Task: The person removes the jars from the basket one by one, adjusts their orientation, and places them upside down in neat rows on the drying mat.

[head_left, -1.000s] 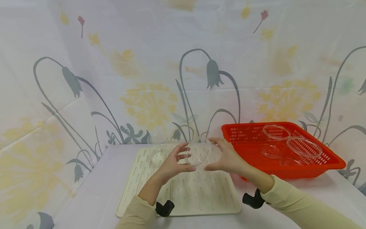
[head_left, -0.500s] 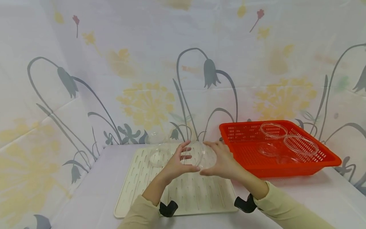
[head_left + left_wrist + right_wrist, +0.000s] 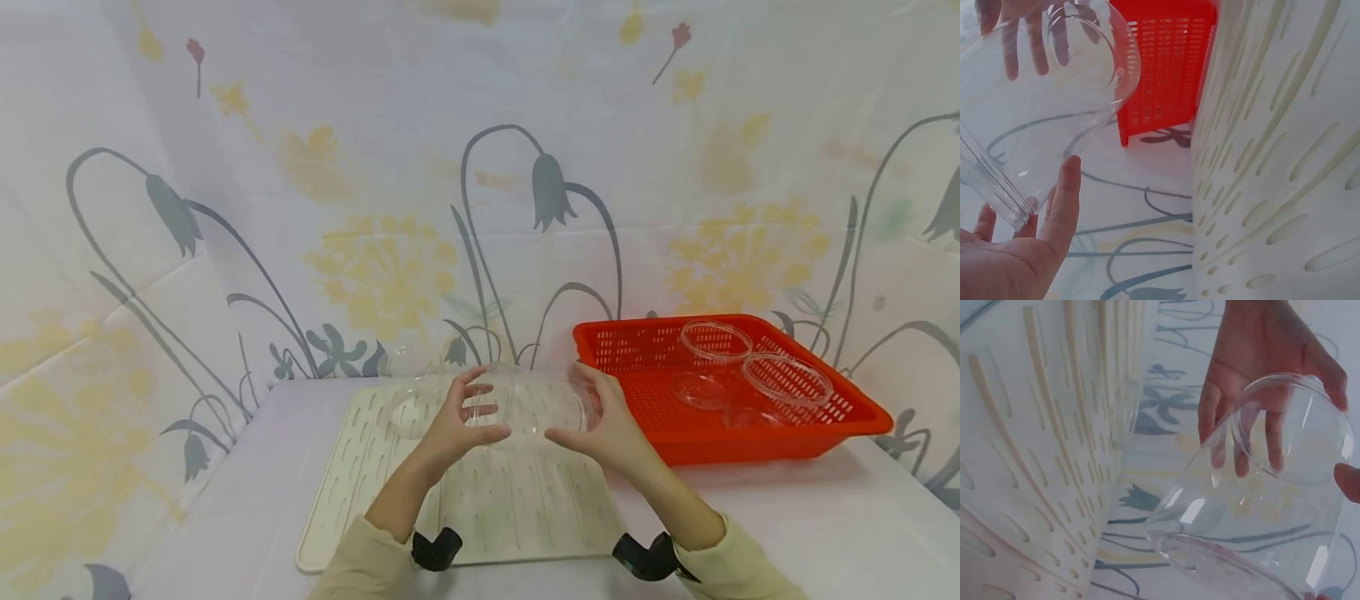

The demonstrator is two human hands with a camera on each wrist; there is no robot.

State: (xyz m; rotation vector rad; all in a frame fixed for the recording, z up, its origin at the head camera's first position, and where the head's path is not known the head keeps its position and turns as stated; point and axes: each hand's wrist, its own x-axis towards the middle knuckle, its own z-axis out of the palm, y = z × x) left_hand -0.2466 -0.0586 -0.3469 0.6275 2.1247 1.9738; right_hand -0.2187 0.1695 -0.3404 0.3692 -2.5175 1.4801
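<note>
A clear plastic tub [image 3: 536,408] is held sideways between my two hands, above the pale ridged mat [image 3: 480,525]. My left hand [image 3: 453,425] grips its left end; in the left wrist view, the fingers and thumb curve around a doubled edge of the tub [image 3: 1041,125]. At the other end, my right hand [image 3: 615,425] holds the tub with bent fingers and thumb. Through the clear wall of the tub [image 3: 1210,506], the right wrist view shows the left hand's fingers [image 3: 1275,447] around the far end. Most of the right hand lies outside that view.
Another clear tub [image 3: 405,412] stands on the mat at the back left. At the right, a red plastic basket [image 3: 720,452] holds two more clear tubs [image 3: 787,383]. A flowered cloth [image 3: 375,125] hangs behind the table, and black wrist-worn devices [image 3: 437,550] sit below the hands.
The tub was tilted between the hands and is now level, lying sideways. After coming closer to the left hand, my right hand has shifted right to the tub's end.
</note>
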